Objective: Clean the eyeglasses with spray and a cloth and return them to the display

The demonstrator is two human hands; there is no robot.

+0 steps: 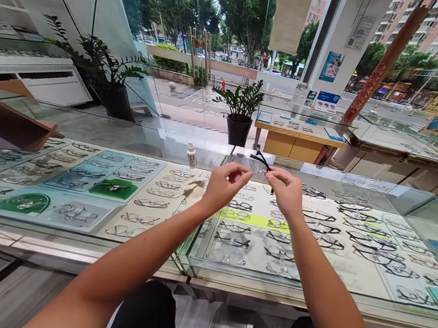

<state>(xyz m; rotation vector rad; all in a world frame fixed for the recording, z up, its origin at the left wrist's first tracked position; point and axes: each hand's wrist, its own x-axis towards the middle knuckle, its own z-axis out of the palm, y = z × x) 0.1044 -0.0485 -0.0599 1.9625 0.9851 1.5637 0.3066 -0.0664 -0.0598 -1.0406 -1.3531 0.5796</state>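
My right hand (287,193) pinches a pair of eyeglasses (263,159) with dark temples, raised above the glass counter. The clear lenses reach toward my left hand. My left hand (224,186) is closed, thumb and forefinger pinched together just left of the glasses; whether something small is between the fingertips cannot be made out. Left of that hand a small white bottle (191,156) stands upright on the counter. A crumpled pale cloth (195,187) lies in front of the bottle, partly behind my left wrist.
Rows of eyeglass frames (231,239) show through the glass display counter (155,141) on both sides. A brown folded stand (8,120) is at far left. Beyond the counter are a potted plant (237,128), a wooden display table (295,146) and large windows onto a street.
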